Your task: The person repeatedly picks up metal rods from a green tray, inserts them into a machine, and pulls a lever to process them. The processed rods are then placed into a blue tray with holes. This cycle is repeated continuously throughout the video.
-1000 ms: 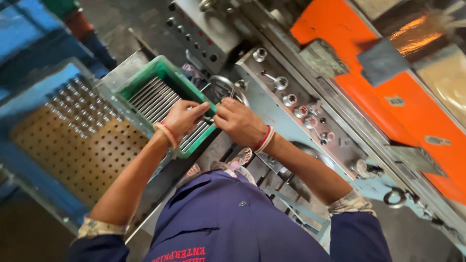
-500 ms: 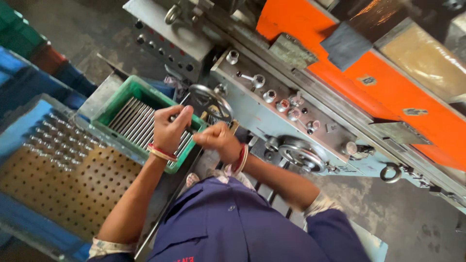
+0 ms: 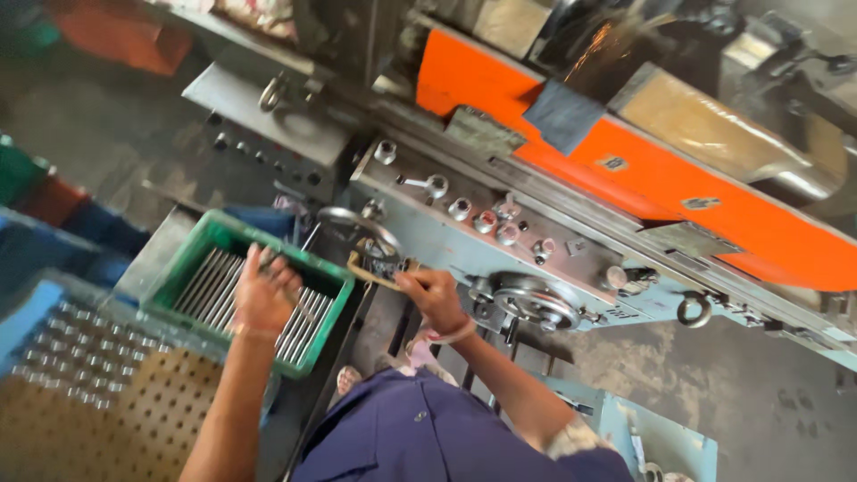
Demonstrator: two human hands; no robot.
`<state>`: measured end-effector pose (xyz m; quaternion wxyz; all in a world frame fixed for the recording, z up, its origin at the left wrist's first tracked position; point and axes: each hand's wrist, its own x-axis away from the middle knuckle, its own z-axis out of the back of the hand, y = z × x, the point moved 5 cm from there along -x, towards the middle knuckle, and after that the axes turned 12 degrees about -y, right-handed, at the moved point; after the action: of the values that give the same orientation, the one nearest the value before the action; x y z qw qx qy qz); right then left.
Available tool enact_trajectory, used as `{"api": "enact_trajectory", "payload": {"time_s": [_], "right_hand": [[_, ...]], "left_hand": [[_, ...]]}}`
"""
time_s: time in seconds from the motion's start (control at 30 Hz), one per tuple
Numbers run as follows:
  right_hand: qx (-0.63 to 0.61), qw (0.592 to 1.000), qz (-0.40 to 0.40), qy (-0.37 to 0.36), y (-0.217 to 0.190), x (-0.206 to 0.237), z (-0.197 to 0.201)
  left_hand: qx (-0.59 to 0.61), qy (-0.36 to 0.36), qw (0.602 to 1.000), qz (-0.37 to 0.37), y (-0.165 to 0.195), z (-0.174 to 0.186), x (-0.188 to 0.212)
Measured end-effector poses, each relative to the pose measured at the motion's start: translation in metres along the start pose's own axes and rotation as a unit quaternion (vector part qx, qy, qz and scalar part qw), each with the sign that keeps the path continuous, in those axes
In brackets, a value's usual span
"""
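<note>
Since the earlier frames the hands have separated: left hand (image 3: 263,299) is now down in the green crate (image 3: 192,259), right hand (image 3: 436,296) out toward the machine, and the view has swung to take in more of the lathe.

Left hand: fingers spread and slightly curled over the metal rods (image 3: 210,281) in the crate; whether any rod is actually gripped cannot be told. Rods are slim, bright, cylindrical, laid parallel in one layer along the crate floor.

Right hand: fingers closed, pinching a small dark and yellowish tool (image 3: 379,268), held just below the handwheel (image 3: 357,228); detail blurred.

Crate is moulded plastic, rectangular, thin-walled. Lathe (image 3: 553,259) has a pale grey-blue painted body with round knobs, a second spoked wheel (image 3: 536,303) and a glossy orange guard (image 3: 625,170) above.

Perforated brown board (image 3: 80,419) to the left carries rows of short shiny pins. Floor (image 3: 741,393) is dark, stained concrete. Person wears a dark blue garment (image 3: 428,437).
</note>
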<state>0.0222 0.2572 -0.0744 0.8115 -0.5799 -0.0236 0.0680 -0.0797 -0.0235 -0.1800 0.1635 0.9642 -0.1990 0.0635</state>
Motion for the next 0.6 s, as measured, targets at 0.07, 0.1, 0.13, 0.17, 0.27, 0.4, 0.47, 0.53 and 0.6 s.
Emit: {"api": "enact_trajectory", "payload": {"time_s": [0.07, 0.1, 0.13, 0.17, 0.27, 0.4, 0.47, 0.53, 0.6], "right_hand": [[0.058, 0.995, -0.073, 0.028, 0.038, 0.033, 0.033], [0.086, 0.991, -0.090, 0.054, 0.056, 0.049, 0.050], [0.132, 0.981, -0.126, 0.075, 0.074, 0.070, 0.065], [0.176, 0.967, -0.162, 0.093, 0.089, 0.094, 0.077], [0.226, 0.939, -0.238, 0.105, 0.132, 0.156, 0.106], [0.273, 0.903, -0.312, 0.112, 0.171, 0.201, 0.145], [0.317, 0.899, -0.262, 0.153, 0.168, 0.196, 0.183], [0.391, 0.873, -0.209, 0.205, 0.145, 0.192, 0.229], [0.417, 0.843, -0.174, 0.292, 0.109, 0.186, 0.283]], "left_hand": [[-0.030, 0.084, 0.995, 0.037, 0.005, 0.047, 0.017], [-0.036, 0.136, 0.988, 0.061, 0.006, 0.067, 0.024], [-0.063, 0.152, 0.985, 0.046, 0.007, 0.079, 0.026], [-0.090, 0.168, 0.981, 0.031, 0.006, 0.086, 0.028], [-0.166, 0.170, 0.971, -0.023, 0.004, 0.088, 0.019], [-0.222, 0.088, 0.971, -0.035, -0.001, 0.020, -0.031], [-0.268, 0.052, 0.961, -0.045, -0.003, -0.038, -0.064], [-0.275, -0.023, 0.959, -0.067, -0.006, -0.111, -0.097], [-0.281, -0.102, 0.952, -0.067, -0.013, -0.188, -0.122]]}}
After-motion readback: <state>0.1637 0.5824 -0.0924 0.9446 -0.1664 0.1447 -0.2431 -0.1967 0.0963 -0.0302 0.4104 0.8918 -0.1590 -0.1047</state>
